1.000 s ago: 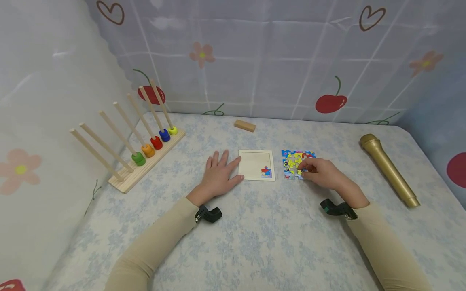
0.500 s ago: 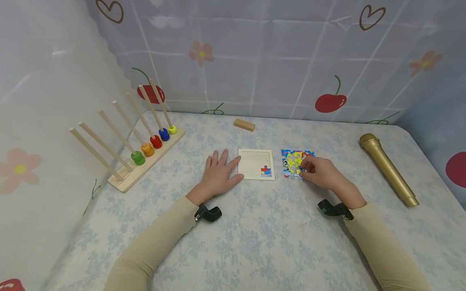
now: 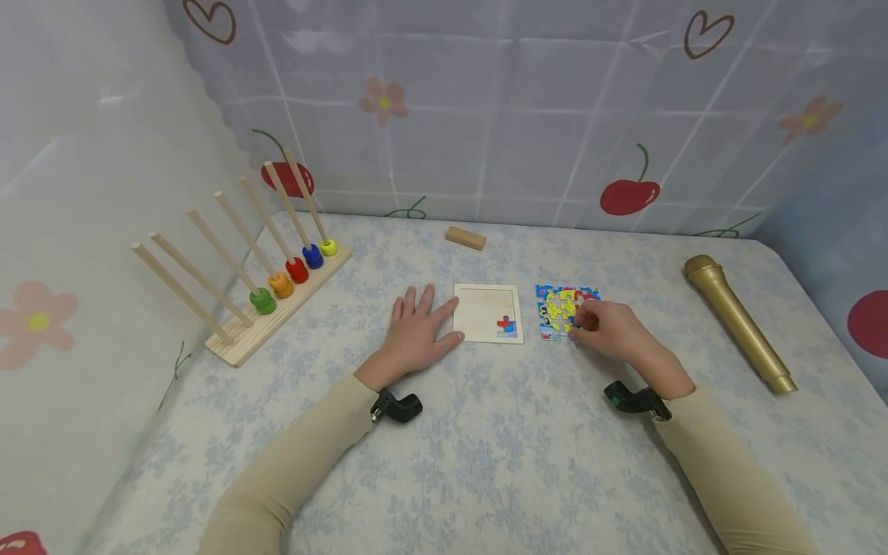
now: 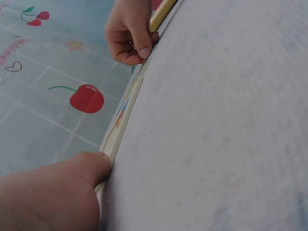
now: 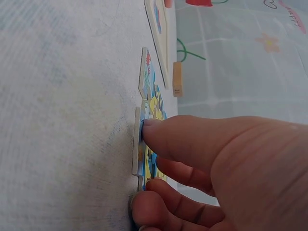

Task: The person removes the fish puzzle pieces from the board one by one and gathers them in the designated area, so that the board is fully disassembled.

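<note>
My left hand (image 3: 416,333) lies flat with fingers spread, its thumb and index finger touching the left edge of a shallow wooden puzzle tray (image 3: 479,312). Joined red and blue pieces (image 3: 508,327) lie in the tray's near right corner. To its right, a colourful jigsaw (image 3: 553,310) lies on the cloth with its pieces close together. My right hand (image 3: 610,330) bends over its right part. In the right wrist view the thumb presses on a near-edge puzzle piece (image 5: 138,144), which sticks out slightly from its neighbours, with curled fingers around it. The hand hides part of the jigsaw.
A wooden rack (image 3: 246,343) with tall pegs and coloured rings stands at the left. Behind the tray lies a small wooden block (image 3: 465,238). A gold toy microphone (image 3: 742,327) lies at the right. A patterned curtain (image 3: 486,116) borders the table's back.
My right hand has shifted slightly over the jigsaw's near right part, and its fingers have changed position there. The left hand and the tray have stayed put.
</note>
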Demonstrator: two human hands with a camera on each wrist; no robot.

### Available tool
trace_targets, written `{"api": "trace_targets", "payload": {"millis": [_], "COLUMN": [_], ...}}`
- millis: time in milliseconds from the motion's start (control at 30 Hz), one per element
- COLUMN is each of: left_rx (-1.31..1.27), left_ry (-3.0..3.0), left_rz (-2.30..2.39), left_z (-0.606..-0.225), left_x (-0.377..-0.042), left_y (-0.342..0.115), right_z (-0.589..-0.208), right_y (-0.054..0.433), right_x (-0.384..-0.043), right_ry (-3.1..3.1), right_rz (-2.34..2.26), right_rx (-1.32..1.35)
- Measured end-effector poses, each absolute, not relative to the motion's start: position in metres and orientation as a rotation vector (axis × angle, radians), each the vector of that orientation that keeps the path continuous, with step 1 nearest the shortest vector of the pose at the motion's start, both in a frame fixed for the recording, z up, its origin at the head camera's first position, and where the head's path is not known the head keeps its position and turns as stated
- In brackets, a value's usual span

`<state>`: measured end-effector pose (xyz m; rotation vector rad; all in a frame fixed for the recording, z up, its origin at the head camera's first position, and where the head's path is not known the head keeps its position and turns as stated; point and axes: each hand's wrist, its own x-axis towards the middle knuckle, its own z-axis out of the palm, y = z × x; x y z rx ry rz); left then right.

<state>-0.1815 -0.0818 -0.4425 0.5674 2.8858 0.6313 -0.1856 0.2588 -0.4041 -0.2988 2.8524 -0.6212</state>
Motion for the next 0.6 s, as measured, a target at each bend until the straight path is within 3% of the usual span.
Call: {"api": "trace_targets", "payload": {"millis": [600], "left_rx": [0.557], "left_ry": [2.893], "left_rz": [0.634], "left_z": [-0.4439], "left_x": [-0.182], "left_y": [-0.081], "right_z": [-0.4066], "right_y": [0.2609], "right_x": [-0.1856], "right_ry": [2.855], "right_rz": [-0.651], "right_rx": [-0.324]}}
